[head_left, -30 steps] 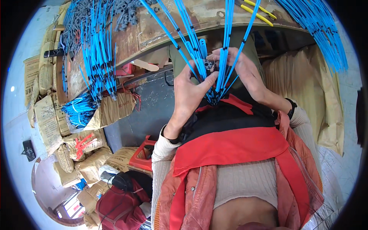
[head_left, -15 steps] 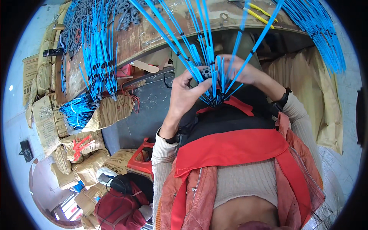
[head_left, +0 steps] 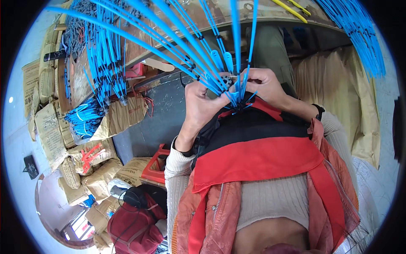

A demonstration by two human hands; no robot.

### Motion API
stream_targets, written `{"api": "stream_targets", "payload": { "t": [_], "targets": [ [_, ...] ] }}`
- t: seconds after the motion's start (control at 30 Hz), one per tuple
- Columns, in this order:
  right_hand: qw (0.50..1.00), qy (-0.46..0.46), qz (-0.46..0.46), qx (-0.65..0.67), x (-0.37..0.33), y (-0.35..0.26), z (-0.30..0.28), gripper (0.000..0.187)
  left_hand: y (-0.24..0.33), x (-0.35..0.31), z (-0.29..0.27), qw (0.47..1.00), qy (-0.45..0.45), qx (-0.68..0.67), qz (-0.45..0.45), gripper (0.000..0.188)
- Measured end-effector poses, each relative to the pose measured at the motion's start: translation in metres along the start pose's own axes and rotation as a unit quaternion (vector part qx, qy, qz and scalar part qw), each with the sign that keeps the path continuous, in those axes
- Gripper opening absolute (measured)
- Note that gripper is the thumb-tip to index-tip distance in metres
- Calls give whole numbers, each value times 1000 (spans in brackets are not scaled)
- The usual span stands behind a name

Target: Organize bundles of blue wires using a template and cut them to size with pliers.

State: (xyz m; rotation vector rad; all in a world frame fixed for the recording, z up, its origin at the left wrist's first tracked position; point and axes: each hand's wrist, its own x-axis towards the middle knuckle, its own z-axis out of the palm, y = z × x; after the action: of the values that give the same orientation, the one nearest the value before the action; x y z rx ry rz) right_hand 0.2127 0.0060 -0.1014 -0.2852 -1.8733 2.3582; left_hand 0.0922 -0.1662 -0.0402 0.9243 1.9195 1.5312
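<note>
My left hand [head_left: 198, 101] is closed round a small black disc with holes [head_left: 227, 80] and the lower ends of several thin blue rods [head_left: 179, 42]. The rods carry black joints and fan up and to the left from the disc. At its right side my right hand [head_left: 268, 88] pinches near the lower end of a blue rod [head_left: 253, 38], its fingertips partly hidden by the rods. Two short blue paddle-shaped ends [head_left: 228, 61] stand just above the disc. The dark lower tips of the rods [head_left: 237, 106] meet above my black and red apron [head_left: 258, 158].
A wooden workbench [head_left: 148, 42] curves across the top, with yellow-handled pliers [head_left: 292, 10] on it. Bundles of blue rods [head_left: 103, 59] lie at left, more rods [head_left: 355, 34] at far right. Brown paper sacks [head_left: 101, 178] and a red stool [head_left: 155, 167] stand at lower left.
The fan of rods has swung to the left. My right hand has shifted slightly lower and its fingers have come closer to the disc. The left hand keeps its hold.
</note>
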Motion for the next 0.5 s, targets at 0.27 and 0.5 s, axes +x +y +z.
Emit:
{"api": "stream_targets", "payload": {
  "t": [0.27,0.5],
  "targets": [
    [961,-14,-110,-253,12,-20,3,19,-11,15,-4,984,-11,-139,-110,26],
    [663,221,-263,-665,57,-78,-143,32,-22,16,20,968,48,-244,-22,26]
  ]
}}
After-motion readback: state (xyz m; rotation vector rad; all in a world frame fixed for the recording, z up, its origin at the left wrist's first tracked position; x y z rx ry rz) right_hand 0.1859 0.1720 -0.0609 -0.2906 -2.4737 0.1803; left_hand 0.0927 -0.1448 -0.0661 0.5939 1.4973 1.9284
